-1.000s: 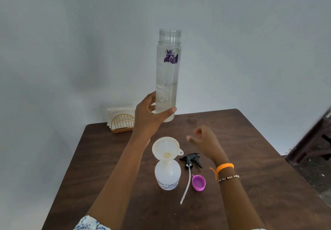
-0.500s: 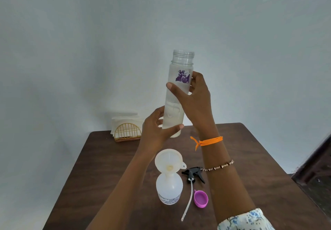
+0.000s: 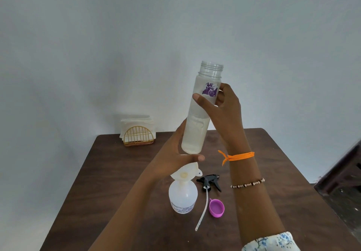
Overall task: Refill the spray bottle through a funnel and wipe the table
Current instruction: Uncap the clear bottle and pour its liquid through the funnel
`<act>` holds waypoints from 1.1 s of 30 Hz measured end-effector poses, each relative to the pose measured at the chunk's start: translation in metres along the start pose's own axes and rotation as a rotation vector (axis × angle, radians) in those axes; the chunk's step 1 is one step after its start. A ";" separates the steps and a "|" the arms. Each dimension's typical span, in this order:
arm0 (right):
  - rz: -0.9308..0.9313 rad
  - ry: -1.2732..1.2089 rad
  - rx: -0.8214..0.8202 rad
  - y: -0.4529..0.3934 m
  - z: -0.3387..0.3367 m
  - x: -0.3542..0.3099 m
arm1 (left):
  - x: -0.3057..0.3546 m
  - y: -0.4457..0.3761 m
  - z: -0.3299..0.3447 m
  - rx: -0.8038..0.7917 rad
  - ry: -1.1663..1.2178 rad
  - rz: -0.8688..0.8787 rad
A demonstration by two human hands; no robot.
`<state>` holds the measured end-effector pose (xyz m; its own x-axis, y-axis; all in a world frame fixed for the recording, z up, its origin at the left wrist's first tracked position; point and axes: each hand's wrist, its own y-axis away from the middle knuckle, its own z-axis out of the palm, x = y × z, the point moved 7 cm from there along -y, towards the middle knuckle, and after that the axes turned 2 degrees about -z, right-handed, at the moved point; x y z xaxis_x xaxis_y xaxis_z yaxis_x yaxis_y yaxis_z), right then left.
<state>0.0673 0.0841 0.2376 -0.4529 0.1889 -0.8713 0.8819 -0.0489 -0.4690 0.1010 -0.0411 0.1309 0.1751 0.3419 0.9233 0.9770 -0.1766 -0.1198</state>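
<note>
Clearly the pour has not begun: the tall water bottle (image 3: pixel 201 112), uncapped and roughly half full, is held nearly upright in the air above the funnel (image 3: pixel 185 173), which sits in the neck of the spray bottle (image 3: pixel 182 198) on the bench (image 3: pixel 117 172). The right hand (image 3: pixel 222 114) wraps the bottle's upper part just below the purple label, thumb across the front and fingers curled behind; the left hand (image 3: pixel 175 158) cups the base, thumb reaching under it and fingers behind. Just right of the spray bottle lie the black trigger head (image 3: pixel 210 181) with its dip tube and the purple cap (image 3: pixel 216 207); a napkin holder (image 3: pixel 137 133) stands at the far edge. The main risk, as I judge it, is the wide mouth: tipped quickly, it would likely throw a broad stream that overshoots the small funnel or floods it faster than the narrow stem drains, spilling onto the bench. The light spray bottle stands unsupported with both hands busy, so a knock from the tilting bottle could topple funnel and bottle together. The left forearm also hides part of the funnel rim, which makes aiming harder.
</note>
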 end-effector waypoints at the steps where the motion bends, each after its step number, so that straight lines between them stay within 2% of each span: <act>1: 0.004 0.000 -0.006 0.003 -0.001 0.004 | -0.006 0.002 0.000 0.014 -0.026 -0.017; 5: 0.028 0.015 -0.019 0.011 -0.010 0.019 | -0.032 0.015 -0.007 0.106 -0.057 -0.118; 11: 0.025 0.089 0.010 0.025 -0.020 0.035 | -0.073 0.034 0.004 0.088 -0.076 -0.253; 14: 0.021 0.149 0.010 0.034 -0.020 0.044 | -0.083 0.042 0.020 0.087 -0.065 -0.248; 20: 0.030 0.266 -0.049 0.047 -0.013 0.068 | -0.093 0.047 0.027 0.186 -0.027 -0.242; 28: 0.054 0.278 -0.126 0.067 -0.011 0.095 | -0.092 0.044 0.026 0.242 0.108 -0.237; 33: 0.096 0.288 -0.158 0.076 -0.011 0.109 | -0.095 0.046 0.026 0.277 0.108 -0.238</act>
<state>0.0866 0.1120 0.1084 -0.3312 0.4615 -0.8230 0.9382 0.0688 -0.3391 0.1321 -0.0578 0.0283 -0.0601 0.2414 0.9686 0.9874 0.1568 0.0222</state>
